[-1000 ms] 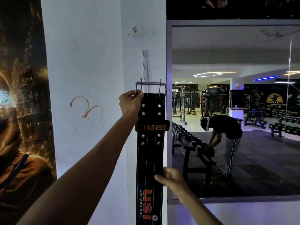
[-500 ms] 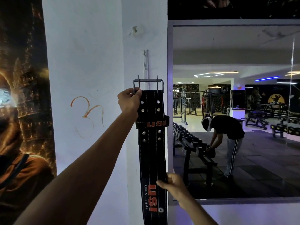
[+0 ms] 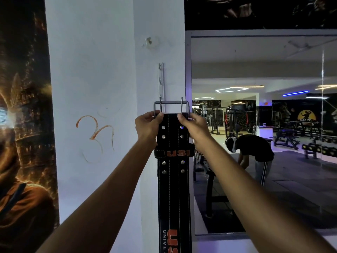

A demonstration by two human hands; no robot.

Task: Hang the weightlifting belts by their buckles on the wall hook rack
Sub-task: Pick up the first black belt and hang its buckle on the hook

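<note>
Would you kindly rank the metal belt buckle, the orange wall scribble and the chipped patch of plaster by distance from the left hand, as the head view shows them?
From the left hand:
1. Metal belt buckle: touching the hand, just above and right of it.
2. Orange wall scribble: to the left, on the white wall.
3. Chipped patch of plaster: farthest, high above the hand.

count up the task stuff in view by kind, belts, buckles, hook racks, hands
belt: 1
buckle: 1
hook rack: 1
hands: 2, left hand and right hand
total: 5
</note>
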